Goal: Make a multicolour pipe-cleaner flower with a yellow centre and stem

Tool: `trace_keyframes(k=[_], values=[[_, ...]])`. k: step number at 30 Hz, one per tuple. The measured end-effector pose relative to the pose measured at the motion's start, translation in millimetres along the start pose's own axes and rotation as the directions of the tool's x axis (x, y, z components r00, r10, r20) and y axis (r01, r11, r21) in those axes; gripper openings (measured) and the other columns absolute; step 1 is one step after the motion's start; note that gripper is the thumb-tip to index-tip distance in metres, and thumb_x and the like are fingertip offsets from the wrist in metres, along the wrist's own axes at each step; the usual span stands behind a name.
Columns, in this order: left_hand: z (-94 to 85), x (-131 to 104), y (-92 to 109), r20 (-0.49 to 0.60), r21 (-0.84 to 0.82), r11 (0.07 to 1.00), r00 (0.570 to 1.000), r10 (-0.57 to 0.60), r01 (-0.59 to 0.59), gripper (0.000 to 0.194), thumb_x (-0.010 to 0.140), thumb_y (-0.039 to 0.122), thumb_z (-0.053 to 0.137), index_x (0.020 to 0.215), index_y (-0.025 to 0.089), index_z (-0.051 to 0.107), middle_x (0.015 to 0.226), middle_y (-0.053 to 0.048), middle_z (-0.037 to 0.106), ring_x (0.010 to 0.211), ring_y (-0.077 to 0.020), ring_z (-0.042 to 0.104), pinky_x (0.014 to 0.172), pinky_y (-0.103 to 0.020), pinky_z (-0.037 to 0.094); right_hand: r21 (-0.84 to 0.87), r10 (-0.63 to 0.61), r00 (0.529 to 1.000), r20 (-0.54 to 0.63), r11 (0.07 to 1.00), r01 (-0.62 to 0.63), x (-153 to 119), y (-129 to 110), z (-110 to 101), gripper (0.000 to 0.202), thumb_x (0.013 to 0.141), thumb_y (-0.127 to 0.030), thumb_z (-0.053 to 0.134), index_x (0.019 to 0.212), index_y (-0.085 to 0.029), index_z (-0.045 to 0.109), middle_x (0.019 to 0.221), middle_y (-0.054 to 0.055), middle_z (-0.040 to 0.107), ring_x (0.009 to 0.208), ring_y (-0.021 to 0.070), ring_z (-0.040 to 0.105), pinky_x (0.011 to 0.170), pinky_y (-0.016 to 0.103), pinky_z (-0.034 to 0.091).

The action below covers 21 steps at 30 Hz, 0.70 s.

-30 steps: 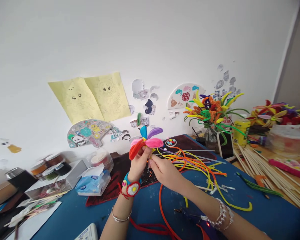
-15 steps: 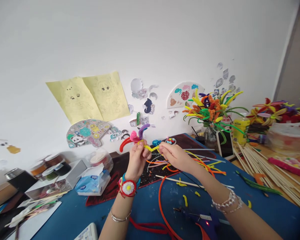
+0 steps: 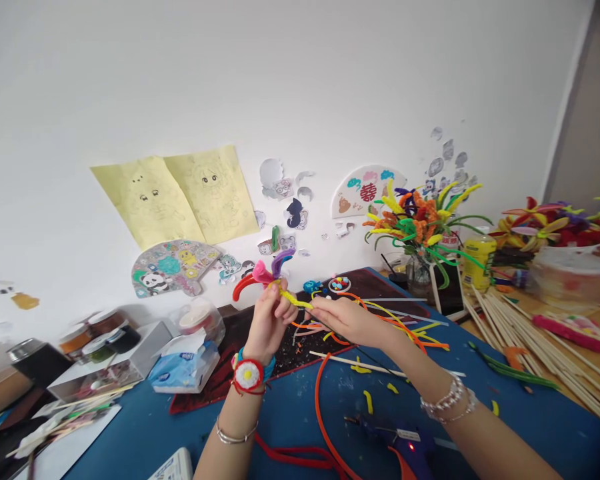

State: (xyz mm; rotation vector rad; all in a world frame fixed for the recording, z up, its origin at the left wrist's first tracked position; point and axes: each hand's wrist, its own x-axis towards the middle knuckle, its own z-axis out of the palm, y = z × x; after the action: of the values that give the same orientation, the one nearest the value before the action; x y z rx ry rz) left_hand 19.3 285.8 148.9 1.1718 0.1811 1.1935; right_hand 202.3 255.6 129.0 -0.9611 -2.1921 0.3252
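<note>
Raised over the table, my left hand (image 3: 269, 317) is closed on the base of a pipe-cleaner flower (image 3: 261, 272) with pink, red and purple petals. A yellow pipe cleaner (image 3: 297, 301) runs from that base to my right hand (image 3: 337, 318), whose fingers are pinched on its far end. The strand slopes slightly down to the right between the two hands. Part of the flower's base is hidden by my left fingers.
Loose pipe cleaners (image 3: 410, 331) and a glue gun (image 3: 405, 437) with a red light lie on the blue table. Tissues (image 3: 185, 367) and jars stand left. A vase of fuzzy flowers (image 3: 420, 223) and wooden sticks (image 3: 535, 340) are at the right.
The flower and my left hand have tilted and shifted a little left. My right hand has moved slightly left and down, and the yellow strand looks straighter.
</note>
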Motion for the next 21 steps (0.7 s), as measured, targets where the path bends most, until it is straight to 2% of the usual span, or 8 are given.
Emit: trace_keyframes(k=[3,6,9,15,21], values=[[-6.1,-1.3,4.7,0.058,0.003,1.000,0.998,-0.014,0.014,0.029,0.078,0.041,0.071,0.072,0.017,0.056,0.040,0.010,0.020,0.042,-0.0073,0.020,0.039,-0.015,0.026,-0.063,-0.023,0.998,0.054,0.998,0.026,-1.8,-16.2,1.9,0.027,0.100,-0.033,0.035,0.092,-0.022,0.059,0.072,0.000,0.062,0.062,0.0141,0.055,0.058,0.023,0.029],[-11.6,-2.9,4.6,0.103,-0.004,0.998,0.993,-0.055,0.056,0.033,0.076,0.044,0.072,0.066,0.018,0.055,0.037,0.011,0.015,0.040,-0.0080,0.019,0.038,-0.017,0.026,-0.246,-0.057,0.993,0.104,0.966,0.082,-5.1,-35.3,4.3,0.026,0.100,-0.034,0.037,0.095,-0.023,0.061,0.068,0.001,0.064,0.057,0.0156,0.055,0.053,0.025,0.020],[-13.0,-4.2,2.2,0.116,-0.022,0.996,0.990,-0.081,0.084,0.035,0.078,0.047,0.069,0.066,0.019,0.052,0.038,0.011,0.013,0.039,-0.0083,0.018,0.039,-0.017,0.027,-0.377,-0.081,0.991,0.107,0.919,0.116,-6.9,-45.7,5.1,0.026,0.100,-0.031,0.036,0.099,-0.024,0.062,0.068,0.001,0.066,0.054,0.0154,0.055,0.052,0.027,0.016],[-5.2,-5.5,1.8,0.100,-0.035,0.996,0.992,-0.075,0.078,0.034,0.081,0.048,0.065,0.070,0.020,0.049,0.039,0.011,0.013,0.041,-0.0084,0.010,0.036,-0.015,0.021,-0.316,0.003,0.998,-0.059,0.948,-0.021,-2.2,-27.3,6.2,0.023,0.099,-0.023,0.034,0.099,-0.020,0.058,0.073,0.003,0.068,0.064,0.0162,0.060,0.056,0.025,0.024],[4.2,-1.3,-1.4,0.002,0.047,0.999,1.000,-0.007,0.007,0.030,0.082,0.046,0.066,0.083,0.020,0.051,0.048,0.010,0.028,0.043,-0.0068,0.018,0.037,-0.012,0.020,-0.278,0.081,0.984,-0.158,0.953,-0.123,3.8,-13.1,24.7,0.029,0.101,-0.030,0.028,0.092,-0.020,0.053,0.066,0.001,0.062,0.058,0.0149,0.056,0.055,0.026,0.024]])
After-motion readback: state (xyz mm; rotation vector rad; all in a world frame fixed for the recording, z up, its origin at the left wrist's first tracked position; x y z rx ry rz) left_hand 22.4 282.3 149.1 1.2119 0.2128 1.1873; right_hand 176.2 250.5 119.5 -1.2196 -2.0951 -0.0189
